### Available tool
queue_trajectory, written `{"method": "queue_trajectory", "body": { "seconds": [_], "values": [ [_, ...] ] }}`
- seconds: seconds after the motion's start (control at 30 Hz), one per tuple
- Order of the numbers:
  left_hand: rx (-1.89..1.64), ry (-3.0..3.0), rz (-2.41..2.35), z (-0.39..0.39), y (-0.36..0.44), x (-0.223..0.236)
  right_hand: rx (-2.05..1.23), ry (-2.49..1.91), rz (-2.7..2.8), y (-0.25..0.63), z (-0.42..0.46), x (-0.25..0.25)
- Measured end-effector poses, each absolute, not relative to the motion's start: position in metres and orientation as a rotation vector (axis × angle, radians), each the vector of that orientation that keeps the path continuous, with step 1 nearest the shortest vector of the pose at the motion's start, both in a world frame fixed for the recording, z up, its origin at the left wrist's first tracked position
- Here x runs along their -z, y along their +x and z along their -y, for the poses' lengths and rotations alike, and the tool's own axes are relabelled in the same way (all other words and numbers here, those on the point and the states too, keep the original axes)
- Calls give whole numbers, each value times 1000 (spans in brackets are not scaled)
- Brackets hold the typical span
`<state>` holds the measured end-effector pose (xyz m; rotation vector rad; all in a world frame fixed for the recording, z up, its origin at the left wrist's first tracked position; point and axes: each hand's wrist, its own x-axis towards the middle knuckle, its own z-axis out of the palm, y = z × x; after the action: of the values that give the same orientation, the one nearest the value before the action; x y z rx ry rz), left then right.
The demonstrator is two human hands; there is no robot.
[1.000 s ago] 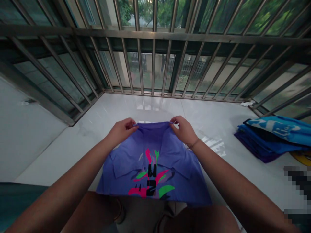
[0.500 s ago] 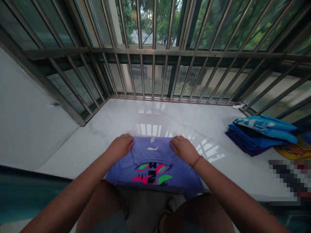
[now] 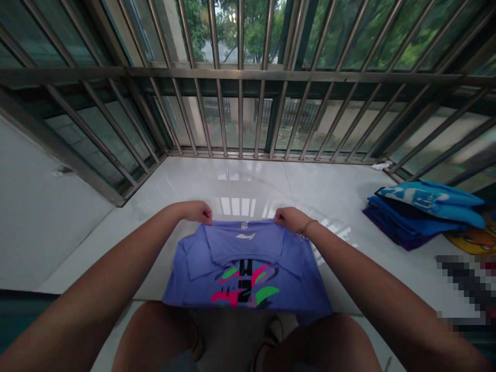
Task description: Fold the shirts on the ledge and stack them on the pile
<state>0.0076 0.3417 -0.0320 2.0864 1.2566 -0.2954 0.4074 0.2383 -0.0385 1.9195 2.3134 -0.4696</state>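
Note:
A purple T-shirt (image 3: 298, 279) with a pink, green and black print lies on the white ledge, its lower part hanging over the front edge above my knees. Its collar end faces the window, with a small white logo inside the neck. My left hand (image 3: 199, 212) pinches the far edge at the left. At the right end of that same edge, my right hand (image 3: 290, 219) grips the cloth in a closed pinch. Between the hands the edge runs nearly straight. The fingertips are partly hidden by the curled fingers.
On the right of the glossy white ledge (image 3: 256, 178) sits a stack of folded blue clothes (image 3: 422, 206), with a yellow printed cloth (image 3: 470, 240) beside it. Metal window bars (image 3: 240, 119) border the ledge at the back. A white wall (image 3: 39, 206) stands at the left.
Both hands have gone from lying over the shirt's far corners to pinching its edge with curled fingers. More of the shirt's front now shows, and the view has shifted slightly.

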Motion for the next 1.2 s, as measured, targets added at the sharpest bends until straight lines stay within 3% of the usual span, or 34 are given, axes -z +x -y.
{"method": "queue_trajectory", "body": {
  "seconds": [0.27, 0.47, 0.7, 0.87, 1.03, 1.2],
  "values": [
    [-265, 2226, -1626, -397, 51, 11, 43, 2299, -2297, 417, -300, -2],
    [-779, 2371, -1407, -317, 18, -12, -227, 2249, -2591, 431, -211, -17],
    [-507, 2500, -1092, -155, -41, 58, -159, 1892, -2859, 438, -44, 76],
    [-557, 2095, -1625, -62, -63, 96, -329, 2286, -2643, 443, 41, 125],
    [-643, 1732, -1996, -29, -54, 100, -372, 2686, -2214, 438, 69, 124],
    [-571, 1590, -2079, -34, -39, 90, 0, 2771, -1943, 423, 57, 95]
  ]
}}
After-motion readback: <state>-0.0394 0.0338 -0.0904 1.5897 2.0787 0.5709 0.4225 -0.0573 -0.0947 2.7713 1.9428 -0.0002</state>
